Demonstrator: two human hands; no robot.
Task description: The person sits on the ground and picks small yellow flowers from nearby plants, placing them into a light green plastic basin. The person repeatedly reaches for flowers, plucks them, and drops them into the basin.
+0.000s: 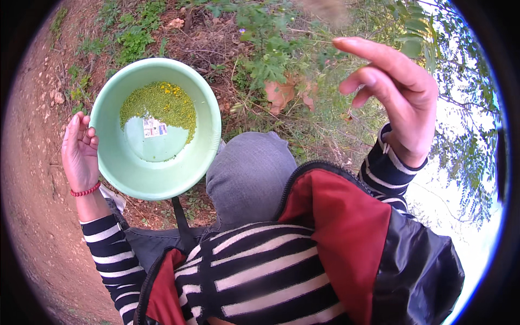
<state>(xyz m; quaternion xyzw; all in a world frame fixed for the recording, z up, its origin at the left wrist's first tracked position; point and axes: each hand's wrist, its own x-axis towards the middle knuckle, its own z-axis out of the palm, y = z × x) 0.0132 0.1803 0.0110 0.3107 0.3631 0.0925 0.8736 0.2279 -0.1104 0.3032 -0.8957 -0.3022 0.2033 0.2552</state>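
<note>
A pale green plastic basin (156,183) stands before me, left of my bent knee. Small round green buds (158,103) cover the far part of its floor, with a few yellow blossoms (168,91) among them. On the bare part of the floor is a printed label (154,127). Against the basin's left rim rests my left hand (81,150), half curled, its fingers not wrapped around the rim. My right hand (392,85) is raised at the upper right, fingers bent and apart, with nothing visible in it. Plant stems lie behind its fingertips.
Leafy weeds (264,48) and dry stems grow beyond the basin. Large dry brown leaves (280,95) hang among them. Bare reddish soil (36,162) slopes along the left. My knee (252,174) is close to the basin's right side. A blurred brown shape (329,10) shows at the top edge.
</note>
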